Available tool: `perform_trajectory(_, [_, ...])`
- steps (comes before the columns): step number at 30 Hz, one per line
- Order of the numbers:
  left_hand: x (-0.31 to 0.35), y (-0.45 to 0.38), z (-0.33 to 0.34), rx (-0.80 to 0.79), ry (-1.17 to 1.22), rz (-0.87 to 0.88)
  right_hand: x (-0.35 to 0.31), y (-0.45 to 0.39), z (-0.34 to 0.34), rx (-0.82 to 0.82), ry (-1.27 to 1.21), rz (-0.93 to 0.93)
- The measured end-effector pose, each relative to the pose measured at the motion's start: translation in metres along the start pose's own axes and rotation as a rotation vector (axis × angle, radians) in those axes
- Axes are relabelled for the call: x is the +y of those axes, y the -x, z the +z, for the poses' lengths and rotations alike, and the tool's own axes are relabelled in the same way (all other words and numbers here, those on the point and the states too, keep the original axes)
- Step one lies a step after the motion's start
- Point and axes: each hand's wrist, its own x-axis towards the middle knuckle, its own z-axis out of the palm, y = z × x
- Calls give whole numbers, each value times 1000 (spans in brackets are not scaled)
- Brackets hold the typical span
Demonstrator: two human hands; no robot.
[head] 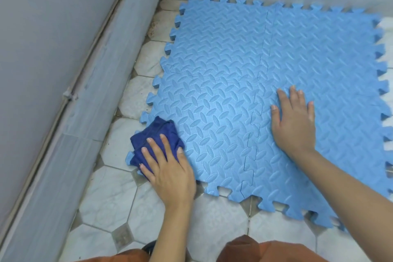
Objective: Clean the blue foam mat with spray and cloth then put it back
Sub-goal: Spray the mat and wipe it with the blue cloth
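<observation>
Head view: the blue foam mat (244, 91) lies on the tiled floor (119, 204) near the wall corner. The left hand (170, 172), fingers straight, presses a dark blue cloth (153, 134) on its near-left edge; the right hand (295, 121) rests spread flat, steadying it. Wiping seems underway; putting it back remains.

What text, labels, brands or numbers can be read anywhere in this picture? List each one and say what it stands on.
None can be read.
The light blue interlocking foam mat bears only an embossed leaf-like pattern, no lettering.
The dark blue folded cloth under the left hand shows no tag or print.
The right hand lies flat on the mat, covering no visible label.
The white marble-look floor tiles and grey wall carry no signs.
</observation>
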Motion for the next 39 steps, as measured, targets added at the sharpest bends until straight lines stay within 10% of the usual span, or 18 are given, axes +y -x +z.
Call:
perform_trajectory(5, [56, 77, 21, -125, -98, 601, 5, -4, -7, -114, -58, -17])
perform_trajectory(10, [103, 11, 26, -135, -108, 772, 41, -3, -30, -165, 3, -120])
perform_trajectory(18, [189, -174, 20, -202, -106, 534, 55, 12, -22, -89, 25, -114])
perform_trajectory(27, [113, 37, 26, -261, -201, 1150, 68, 13, -32, -57, -192, -129])
perform_trajectory(32, [107, 98, 37, -342, -227, 1487, 144, 68, -58, 101, -163, 288])
perform_trajectory(39, [238, 33, 68, -273, -169, 1176, 139, 82, -59, 206, -169, 670])
